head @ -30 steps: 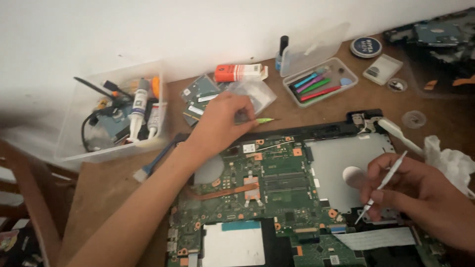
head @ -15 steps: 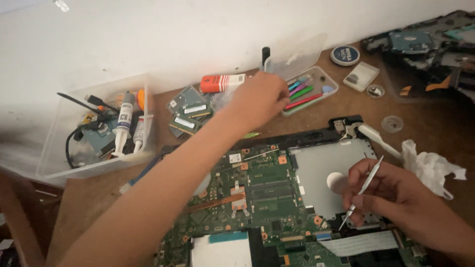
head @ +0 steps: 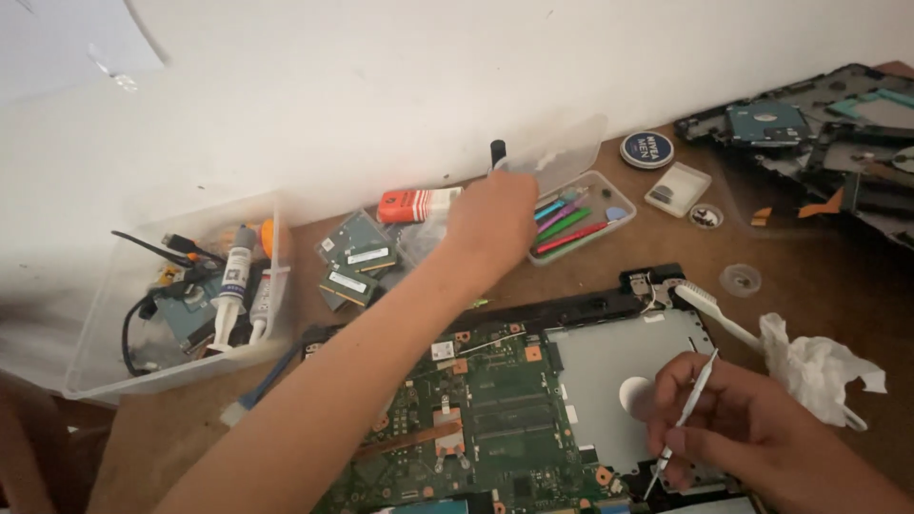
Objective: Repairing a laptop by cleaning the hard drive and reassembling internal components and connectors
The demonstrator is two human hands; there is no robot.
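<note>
- Head view, centre of frame: the left hand [head: 490,221] reaches over the table to a clear plastic tool case [head: 581,217] with its lid raised, holding coloured pry sticks; whether the fingers grip anything cannot be told, as the back of the hand hides them.
- Lower right: the right hand [head: 752,428] pinches a thin metal pick [head: 687,407] between closed fingers, tip down at the edge of an opened laptop [head: 514,409].
- Step in hand, as judged: picking a tool while the pick holds its spot; the next move calls for a steady right hand.
- Green circuit board, flat grey metal plate, copper strip; hard and rigid.
- Upper left: a clear bin [head: 167,305] with tubes and cables.
- Right: crumpled white tissue [head: 819,366], soft; a white toothbrush [head: 719,309] beside it.
</note>
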